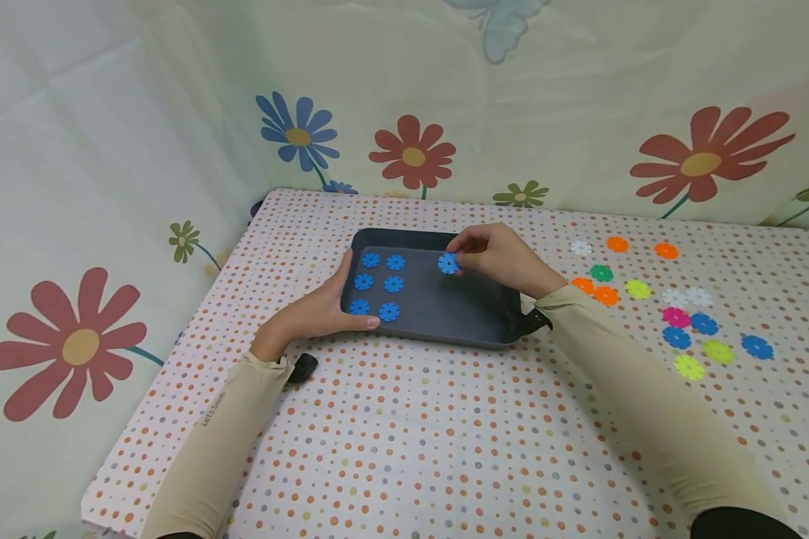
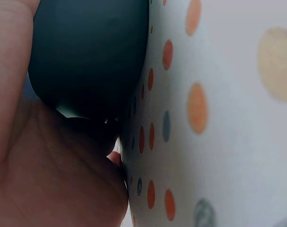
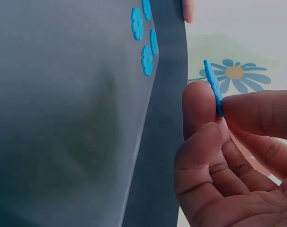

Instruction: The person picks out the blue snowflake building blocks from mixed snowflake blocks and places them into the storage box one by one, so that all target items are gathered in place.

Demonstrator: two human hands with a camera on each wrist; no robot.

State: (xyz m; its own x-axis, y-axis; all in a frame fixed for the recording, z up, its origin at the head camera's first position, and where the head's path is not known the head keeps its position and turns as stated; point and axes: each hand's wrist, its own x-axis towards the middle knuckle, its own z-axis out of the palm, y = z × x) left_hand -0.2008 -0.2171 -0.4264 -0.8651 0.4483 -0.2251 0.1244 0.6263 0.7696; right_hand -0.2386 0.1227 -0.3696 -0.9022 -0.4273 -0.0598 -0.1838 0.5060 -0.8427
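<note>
A dark grey baking tray (image 1: 438, 318) lies on the dotted tabletop. My left hand (image 1: 313, 311) holds the tray at its left end, the thumb over the near rim and the fingers along the left side. In the left wrist view, the palm (image 2: 63, 175) is close against the tray's dark outer wall (image 2: 91, 56). Several blue notched discs (image 1: 395, 284) lie in two columns in the tray's left part. Above the far right part of the tray, my right hand (image 1: 499, 258) pinches another blue notched disc (image 3: 213, 87) between thumb and fingertips, tilted nearly on edge in the right wrist view.
To the right of the tray lie scattered notched discs: orange ones (image 1: 618, 245), a green one (image 1: 601, 273), yellow ones (image 1: 689, 367), white ones (image 1: 580, 248), a pink one (image 1: 676, 317) and blue ones (image 1: 757, 346). A flower-printed curtain (image 1: 546, 112) hangs behind the table.
</note>
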